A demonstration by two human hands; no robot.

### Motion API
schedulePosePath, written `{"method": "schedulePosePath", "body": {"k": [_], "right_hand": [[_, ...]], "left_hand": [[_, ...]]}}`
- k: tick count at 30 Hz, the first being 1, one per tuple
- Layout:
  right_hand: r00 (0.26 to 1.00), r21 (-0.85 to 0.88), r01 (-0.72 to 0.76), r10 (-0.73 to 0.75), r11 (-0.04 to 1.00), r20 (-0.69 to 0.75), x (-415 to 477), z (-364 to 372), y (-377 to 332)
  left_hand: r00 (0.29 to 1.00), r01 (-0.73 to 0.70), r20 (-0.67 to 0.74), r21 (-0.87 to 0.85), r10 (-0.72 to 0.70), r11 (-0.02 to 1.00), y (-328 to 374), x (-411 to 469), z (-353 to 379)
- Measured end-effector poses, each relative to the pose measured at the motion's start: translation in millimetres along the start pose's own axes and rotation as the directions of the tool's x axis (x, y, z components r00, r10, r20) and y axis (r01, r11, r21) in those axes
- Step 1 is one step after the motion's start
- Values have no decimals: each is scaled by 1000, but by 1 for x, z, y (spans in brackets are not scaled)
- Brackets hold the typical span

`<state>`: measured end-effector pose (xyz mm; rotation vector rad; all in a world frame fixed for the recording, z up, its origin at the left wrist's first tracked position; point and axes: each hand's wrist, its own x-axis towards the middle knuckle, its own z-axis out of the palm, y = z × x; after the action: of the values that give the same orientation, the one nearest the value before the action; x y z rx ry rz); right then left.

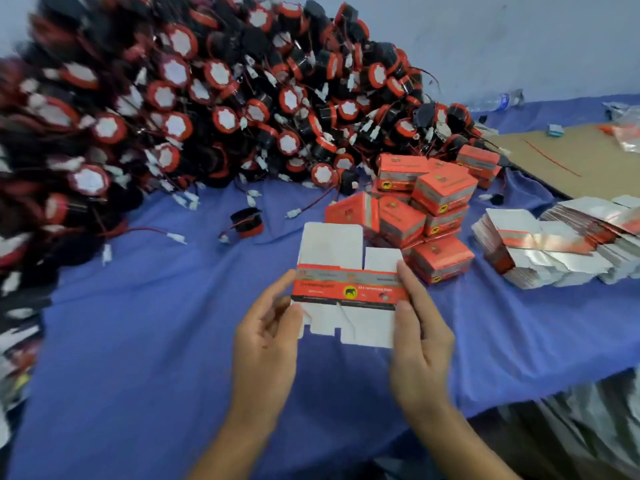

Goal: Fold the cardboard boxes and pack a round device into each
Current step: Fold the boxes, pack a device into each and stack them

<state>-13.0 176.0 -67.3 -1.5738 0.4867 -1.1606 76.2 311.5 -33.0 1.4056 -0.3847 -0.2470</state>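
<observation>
I hold a flat, unfolded cardboard box above the blue cloth, its orange printed band across the middle and white flaps above and below. My left hand pinches its left edge and my right hand grips its right edge. A huge heap of round black-and-red devices with wires fills the back left. One loose round device lies just beyond the box. Several folded orange boxes are piled to the right of it.
A stack of flat box blanks lies at the right. Behind it are a brown cardboard sheet and a plastic bottle by the wall. The blue cloth drops off at the table's front right edge.
</observation>
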Motion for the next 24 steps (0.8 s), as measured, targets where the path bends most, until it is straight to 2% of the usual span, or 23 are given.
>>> {"method": "schedulePosePath", "body": {"k": [4,8,11,14,19,24], "right_hand": [[994,129,-31,18,991,106,-8,49,-11],[988,174,-75,49,982,147,-14,80,-16],[971,172,-206,179,963,158,-17,102,-13],[921,155,-369,338,916,192,-13,119,-4],[865,131,-455,403,881,298,-9,128,10],[850,110,-450,387,886,357,-12,124,14]], "left_hand": [[995,-15,-96,16,16,1000,9,-5,-53],[988,-21,-154,-13,19,1000,8,-5,-89],[980,15,-196,-46,-24,999,-1,0,-107],[969,64,-233,-65,-77,996,-15,11,-120],[982,15,-188,42,-7,999,-26,20,-128],[995,-8,-104,21,11,1000,-30,20,-132]]}}
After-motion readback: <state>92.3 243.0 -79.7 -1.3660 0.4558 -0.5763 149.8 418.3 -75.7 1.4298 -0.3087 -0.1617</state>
